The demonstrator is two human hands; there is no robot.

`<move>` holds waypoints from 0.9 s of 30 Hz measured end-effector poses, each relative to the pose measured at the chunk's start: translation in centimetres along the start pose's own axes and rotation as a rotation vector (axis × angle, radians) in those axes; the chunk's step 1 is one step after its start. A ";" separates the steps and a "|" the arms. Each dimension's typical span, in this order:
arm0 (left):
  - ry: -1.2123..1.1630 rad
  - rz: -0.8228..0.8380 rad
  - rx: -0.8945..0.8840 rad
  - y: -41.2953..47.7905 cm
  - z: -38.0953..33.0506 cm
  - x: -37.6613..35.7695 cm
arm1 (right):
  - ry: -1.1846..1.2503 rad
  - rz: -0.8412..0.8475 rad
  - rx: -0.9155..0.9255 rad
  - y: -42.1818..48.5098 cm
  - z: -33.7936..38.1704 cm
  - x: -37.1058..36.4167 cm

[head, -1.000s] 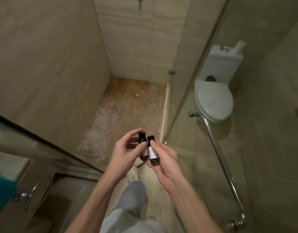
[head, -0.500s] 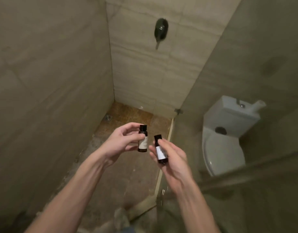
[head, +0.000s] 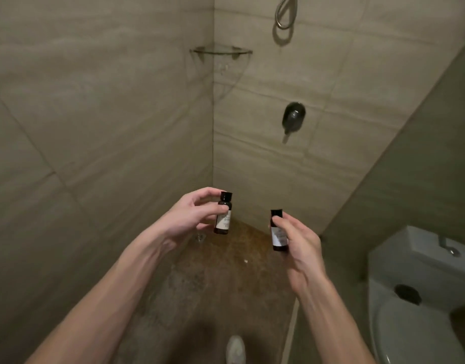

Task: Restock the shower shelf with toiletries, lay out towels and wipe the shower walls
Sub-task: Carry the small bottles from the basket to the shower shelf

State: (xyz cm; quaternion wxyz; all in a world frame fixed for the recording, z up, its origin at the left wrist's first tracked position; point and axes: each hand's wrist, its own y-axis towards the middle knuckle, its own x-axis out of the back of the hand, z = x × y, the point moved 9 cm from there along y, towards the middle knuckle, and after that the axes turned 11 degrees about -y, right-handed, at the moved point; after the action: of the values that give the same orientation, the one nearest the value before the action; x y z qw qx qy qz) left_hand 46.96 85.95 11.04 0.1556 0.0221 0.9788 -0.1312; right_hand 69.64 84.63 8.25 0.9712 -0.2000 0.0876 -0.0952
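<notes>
Big beige tiled walls [head: 94, 114] fill most of the view, meeting in a corner straight ahead. Down below, the speckled brown shower floor [head: 226, 279] runs out from that corner. Off to the right, a white toilet [head: 420, 292] shows with its cistern and lid, a dark round mark on the seat hinge area.

Two bare forearms reach up from the bottom edge. The left hand [head: 184, 219] is raised in front of the corner, its fingers [head: 199, 191] curled in a pinch, thumb and fingertips clamped on the neck and shoulder of a small dark bottle [head: 223, 215] with a pale label. That bottle hangs upright in the air, black cap on top. The right hand [head: 299, 245] sits a touch lower and well apart from the left, its fingers wrapped round a second dark bottle [head: 278, 233], the index finger pressed near the cap; this one tilts slightly, label facing the camera, print too blurred to read.

High up in the corner, the glass corner shelf [head: 220, 51] is fixed on metal brackets, well above both bottles. To its right a looped shower hose [head: 285, 17] hangs down the wall, and under it sits the dark mixer handle [head: 293, 117]. At the bottom edge, a pale shoe tip [head: 235, 349] pokes in.
</notes>
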 end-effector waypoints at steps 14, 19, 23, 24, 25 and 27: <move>0.058 -0.131 -0.276 23.0 -16.5 5.7 | -0.255 0.267 0.272 24.5 18.7 -16.3; 0.088 -0.175 -0.379 29.3 -22.3 8.8 | -0.249 0.312 0.347 30.7 23.5 -22.5; 0.129 -0.187 -0.453 34.6 -27.0 10.9 | -0.184 0.276 0.391 35.4 26.3 -26.7; 0.134 -0.183 -0.476 36.0 -28.2 11.3 | -0.179 0.266 0.402 36.4 26.9 -27.6; 0.137 -0.176 -0.499 37.3 -29.4 11.7 | -0.177 0.261 0.416 37.4 27.4 -28.6; 0.147 -0.148 -0.537 40.0 -31.8 12.3 | -0.162 0.237 0.435 39.4 28.6 -30.2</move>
State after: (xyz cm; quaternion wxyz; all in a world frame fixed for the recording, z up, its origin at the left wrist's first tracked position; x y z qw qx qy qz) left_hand 29.15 132.99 26.39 0.0745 -0.0821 0.9861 0.1237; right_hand 52.34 137.39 22.14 0.9996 0.0181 0.0099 0.0191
